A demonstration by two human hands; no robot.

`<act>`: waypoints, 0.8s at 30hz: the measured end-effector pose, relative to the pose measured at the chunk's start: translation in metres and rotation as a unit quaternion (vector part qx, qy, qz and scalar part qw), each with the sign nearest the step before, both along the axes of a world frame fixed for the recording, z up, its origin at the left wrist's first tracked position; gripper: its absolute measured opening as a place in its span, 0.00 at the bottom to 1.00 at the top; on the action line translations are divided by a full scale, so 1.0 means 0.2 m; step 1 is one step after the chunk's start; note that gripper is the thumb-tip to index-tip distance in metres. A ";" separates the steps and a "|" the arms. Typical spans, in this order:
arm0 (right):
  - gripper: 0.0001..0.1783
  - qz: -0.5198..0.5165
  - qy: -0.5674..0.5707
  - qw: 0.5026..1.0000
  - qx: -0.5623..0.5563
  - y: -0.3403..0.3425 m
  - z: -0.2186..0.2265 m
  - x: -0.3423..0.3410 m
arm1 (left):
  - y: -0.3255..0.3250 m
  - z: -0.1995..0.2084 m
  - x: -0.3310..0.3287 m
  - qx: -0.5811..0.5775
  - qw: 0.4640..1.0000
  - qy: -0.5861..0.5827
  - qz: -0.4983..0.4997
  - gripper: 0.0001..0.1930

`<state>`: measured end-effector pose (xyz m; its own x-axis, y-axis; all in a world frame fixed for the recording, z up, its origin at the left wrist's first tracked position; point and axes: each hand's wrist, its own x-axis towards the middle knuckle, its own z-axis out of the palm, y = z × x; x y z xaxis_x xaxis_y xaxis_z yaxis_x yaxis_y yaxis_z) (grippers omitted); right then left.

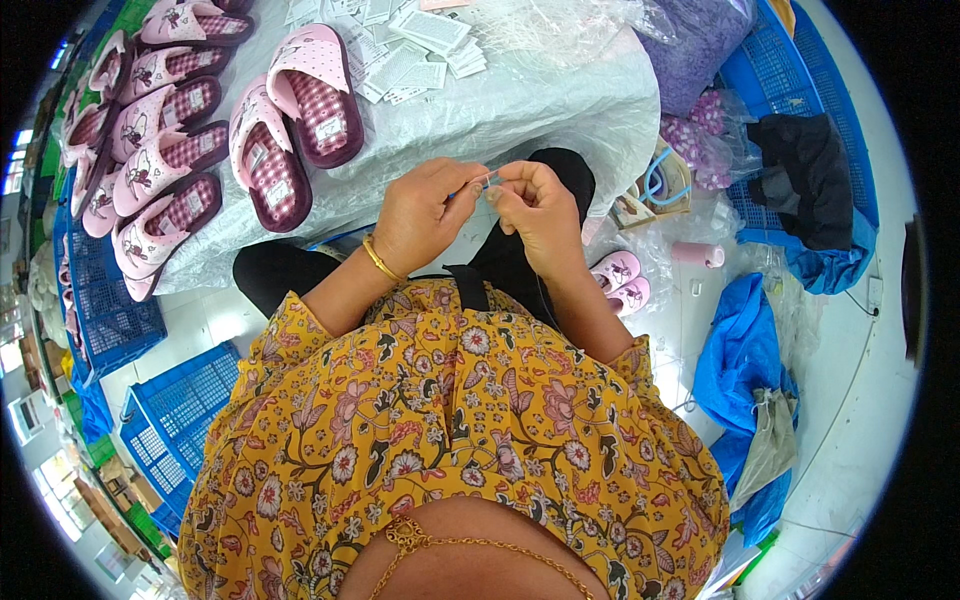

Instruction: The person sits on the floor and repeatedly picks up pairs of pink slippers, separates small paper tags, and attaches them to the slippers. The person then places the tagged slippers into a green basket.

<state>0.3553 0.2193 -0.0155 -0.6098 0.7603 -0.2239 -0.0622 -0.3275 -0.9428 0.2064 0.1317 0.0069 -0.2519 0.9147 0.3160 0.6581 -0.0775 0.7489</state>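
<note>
Because both hands work close to the near edge of the covered tabletop (600, 105), the small thin strand (489, 181) pinched between them could fall to the lap or floor if the fingertips slipped. The left hand (425, 215) and right hand (545, 210) each have thumb and forefinger pressed together, the other fingers curled; exactly how they share the strand I cannot tell. A careless tug might snap or tangle it, since it looks fine and flexible. On the far side, the loose white cards (430, 32) could slide if the plastic sheet were pulled. They carry small dark print, too fine to read. The pair of pink slippers (335, 125) to the left has pale labels inside, their marks likewise illegible; no brand can be made out.
</note>
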 end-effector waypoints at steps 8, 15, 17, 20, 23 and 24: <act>0.08 0.015 -0.053 0.995 0.086 -0.01 -0.02 0.01 | 0.00 0.01 0.00 -0.006 0.999 0.035 -0.015 0.07; 0.14 0.033 -0.043 0.998 0.030 -0.01 0.00 0.02 | -0.03 0.01 -0.03 -0.015 0.990 0.124 -0.067 0.09; 0.09 0.053 -0.006 0.998 0.027 -0.01 -0.05 0.03 | -0.03 0.03 -0.04 -0.029 0.993 0.081 -0.078 0.09; 0.07 0.076 -0.008 0.997 0.010 0.00 -0.02 0.05 | -0.05 0.04 -0.05 -0.096 0.988 -0.096 -0.074 0.09; 0.07 0.109 -0.009 0.994 -0.007 0.00 -0.01 0.06 | -0.04 0.02 -0.09 -0.192 0.925 -0.314 -0.094 0.08; 0.07 0.119 -0.007 0.993 -0.009 -0.01 -0.01 0.06 | -0.04 0.03 -0.10 -0.203 0.919 -0.319 -0.111 0.07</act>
